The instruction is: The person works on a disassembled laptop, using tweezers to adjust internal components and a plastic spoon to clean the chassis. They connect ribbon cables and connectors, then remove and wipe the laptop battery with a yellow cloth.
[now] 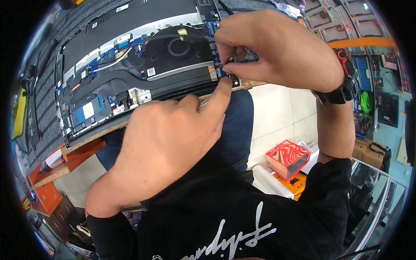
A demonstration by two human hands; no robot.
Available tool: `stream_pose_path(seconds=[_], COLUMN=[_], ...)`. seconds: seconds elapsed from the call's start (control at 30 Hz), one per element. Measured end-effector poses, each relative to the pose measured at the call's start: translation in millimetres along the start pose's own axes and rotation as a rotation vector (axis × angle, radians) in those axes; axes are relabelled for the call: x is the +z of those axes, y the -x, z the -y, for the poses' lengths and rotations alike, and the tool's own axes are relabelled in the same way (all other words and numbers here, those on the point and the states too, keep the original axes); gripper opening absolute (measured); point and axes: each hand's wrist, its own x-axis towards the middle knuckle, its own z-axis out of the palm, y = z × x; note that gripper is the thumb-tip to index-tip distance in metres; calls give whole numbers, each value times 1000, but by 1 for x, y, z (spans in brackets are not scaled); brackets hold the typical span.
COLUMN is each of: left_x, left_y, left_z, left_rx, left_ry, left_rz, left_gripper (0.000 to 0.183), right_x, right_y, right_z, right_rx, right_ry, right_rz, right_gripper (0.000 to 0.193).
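Note:
An opened laptop (pixel 125 82) lies before me with its inside bare: a round black fan (pixel 175 47), dark heat pipes and blue circuit boards show. My right hand (pixel 268 52) is at the laptop's right edge, thumb and fingertips pinched together; what lies between them is too small to make out. A thin grey strip (pixel 197 38), blurred, arcs over the fan toward this hand. My left hand (pixel 173 134) reaches across the front edge. Its index finger is stretched out and touches the laptop's near right corner, while the other fingers bend underneath, partly hidden.
The laptop rests on a grey ribbed mat (pixel 41 93) over a wooden-edged bench. Compartment trays (pixel 338 26) stand at the far right. A red patterned box (pixel 288 158) is on the tiled floor (pixel 277 106), and an orange drawer (pixel 47 198) is at left.

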Motion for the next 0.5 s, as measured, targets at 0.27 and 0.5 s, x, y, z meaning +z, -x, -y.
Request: stream_pose_path(seconds=[0.27,0.5], left_x=[-24,-56], left_y=[-15,-42], left_z=[13,40], left_rx=[52,48], left_ry=[138,132], left_rz=[9,-208], left_gripper=[43,26], right_x=[11,71], right_y=[56,75], right_z=[18,53], right_rx=[272,263], right_ry=[37,57], right_rz=[-349,-520], right_gripper=[16,33])
